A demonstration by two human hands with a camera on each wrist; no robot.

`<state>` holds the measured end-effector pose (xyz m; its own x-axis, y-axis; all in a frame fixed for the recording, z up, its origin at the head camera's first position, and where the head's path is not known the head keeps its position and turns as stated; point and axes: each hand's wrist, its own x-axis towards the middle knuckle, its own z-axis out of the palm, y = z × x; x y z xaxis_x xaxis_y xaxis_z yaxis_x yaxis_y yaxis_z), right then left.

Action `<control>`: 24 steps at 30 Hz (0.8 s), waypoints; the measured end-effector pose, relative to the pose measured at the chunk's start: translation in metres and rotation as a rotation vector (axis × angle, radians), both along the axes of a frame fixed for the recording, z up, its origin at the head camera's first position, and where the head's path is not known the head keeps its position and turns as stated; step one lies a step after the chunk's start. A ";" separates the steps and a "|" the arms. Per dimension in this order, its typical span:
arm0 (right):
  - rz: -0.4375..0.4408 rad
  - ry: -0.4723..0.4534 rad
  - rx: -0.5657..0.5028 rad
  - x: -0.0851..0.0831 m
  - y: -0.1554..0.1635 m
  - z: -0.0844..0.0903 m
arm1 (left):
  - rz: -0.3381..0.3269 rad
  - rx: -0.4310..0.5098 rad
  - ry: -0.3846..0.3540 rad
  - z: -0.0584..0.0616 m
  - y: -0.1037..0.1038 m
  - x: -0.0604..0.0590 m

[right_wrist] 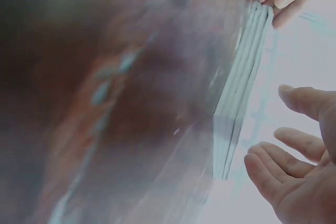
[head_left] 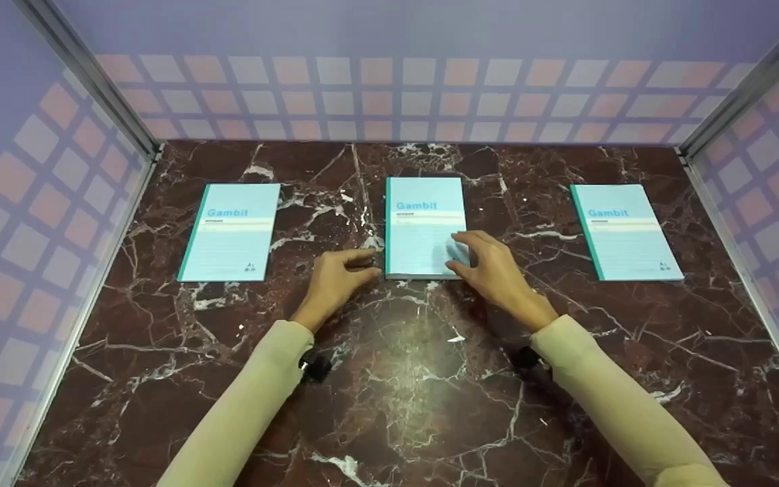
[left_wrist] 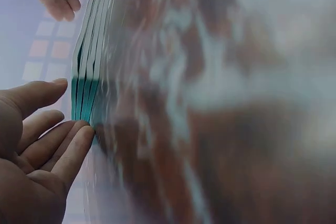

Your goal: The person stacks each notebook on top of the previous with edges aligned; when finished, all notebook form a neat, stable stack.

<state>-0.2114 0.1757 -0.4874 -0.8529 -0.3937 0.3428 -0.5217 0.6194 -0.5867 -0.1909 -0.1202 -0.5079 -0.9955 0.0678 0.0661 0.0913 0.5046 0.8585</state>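
A stack of several notebooks with green spines and pale blue covers marked "Gambit" lies in the middle of the table. My left hand is at its left side; in the left wrist view the fingertips are right at the green spines, thumb raised apart from them. On the other side, my right hand overlaps the stack's lower right corner in the head view. The right wrist view has its loosely bent fingers beside the white page edges, with a gap between.
One like notebook lies to the left and another notebook to the right. The dark red marble table is bounded by a checkered back wall and side panels with metal edge frames.
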 end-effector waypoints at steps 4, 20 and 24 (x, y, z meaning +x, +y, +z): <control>0.038 -0.012 -0.019 -0.004 -0.014 0.003 | 0.039 0.018 0.012 0.003 -0.014 0.001; 0.148 -0.139 -0.015 -0.018 -0.082 0.009 | 0.213 0.019 0.047 0.016 -0.089 0.009; 0.163 -0.173 0.006 -0.020 -0.103 0.009 | 0.253 0.006 0.090 0.018 -0.109 0.011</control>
